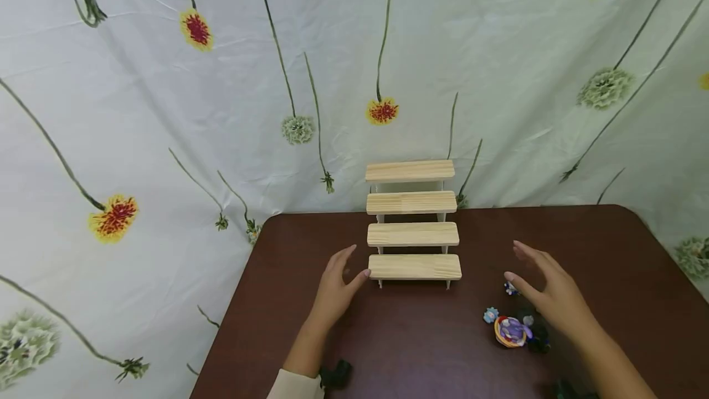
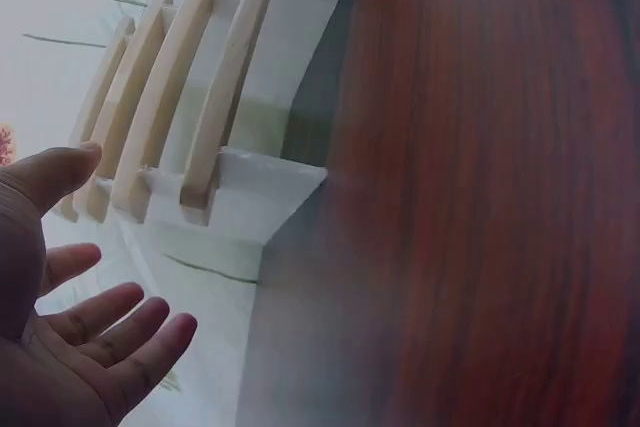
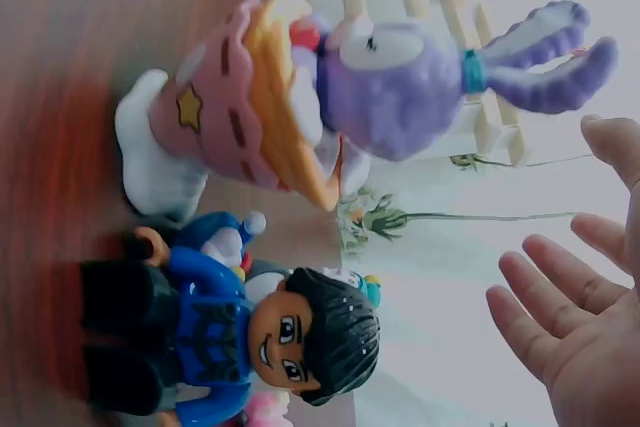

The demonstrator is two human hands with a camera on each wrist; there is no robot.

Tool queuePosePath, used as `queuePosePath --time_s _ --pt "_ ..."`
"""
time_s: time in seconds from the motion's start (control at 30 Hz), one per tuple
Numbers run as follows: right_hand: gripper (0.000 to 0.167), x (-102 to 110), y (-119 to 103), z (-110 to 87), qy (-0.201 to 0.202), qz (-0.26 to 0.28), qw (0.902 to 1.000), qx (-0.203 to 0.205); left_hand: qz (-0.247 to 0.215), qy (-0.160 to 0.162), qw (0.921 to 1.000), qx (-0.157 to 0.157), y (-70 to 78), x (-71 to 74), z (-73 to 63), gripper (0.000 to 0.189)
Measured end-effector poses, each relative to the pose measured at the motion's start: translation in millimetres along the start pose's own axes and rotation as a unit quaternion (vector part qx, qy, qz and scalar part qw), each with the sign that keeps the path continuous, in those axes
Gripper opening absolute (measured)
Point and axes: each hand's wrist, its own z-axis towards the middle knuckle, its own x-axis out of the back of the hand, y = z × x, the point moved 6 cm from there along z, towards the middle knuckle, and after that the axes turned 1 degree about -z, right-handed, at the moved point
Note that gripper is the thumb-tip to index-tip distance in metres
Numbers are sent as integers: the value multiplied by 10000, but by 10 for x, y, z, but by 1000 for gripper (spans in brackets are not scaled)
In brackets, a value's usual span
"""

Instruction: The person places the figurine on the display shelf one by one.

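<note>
A four-tier wooden step shelf (image 1: 413, 234) stands on the dark brown table. Beside its left end is my left hand (image 1: 334, 285), thumb and fingers spread; nothing is in its grasp. Whether the thumb touches the lowest board I cannot tell. To the shelf's right, my right hand (image 1: 556, 295) hovers over a group of small toys, its fingers loose and holding nothing. Among them are a purple rabbit figure (image 3: 395, 87) in a pink-and-orange cup, a black-haired toy figure (image 3: 215, 322) in blue, and a tiny light-blue figure (image 1: 490, 315). Other toys are partly hidden.
Behind the table (image 1: 421, 325) hangs a white cloth (image 1: 232, 91) printed with flowers, close to the shelf's back. A dark object (image 1: 336, 374) shows beside the left wrist, its kind unclear.
</note>
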Motion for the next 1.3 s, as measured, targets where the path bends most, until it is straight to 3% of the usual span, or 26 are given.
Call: queuePosePath --time_s 0.13,0.5,0.73,1.03,1.3 --pt "62 -15 -23 -94 25 96 9999 45 -365 37 9991 189 -74 -50 -29 62" --pt "44 -81 72 -323 -322 689 9969 -221 -757 -99 9959 486 -130 -177 -41 61" --pt "38 -74 76 -460 -190 578 9981 15 -1486 -185 9850 862 -238 -272 -28 64" --pt "41 -136 63 -628 -454 867 9952 21 -2088 -340 9714 1081 -319 -385 -27 73" --pt "35 -192 67 -655 -507 883 9948 -81 -2211 -353 9691 1040 -308 -428 -24 71"
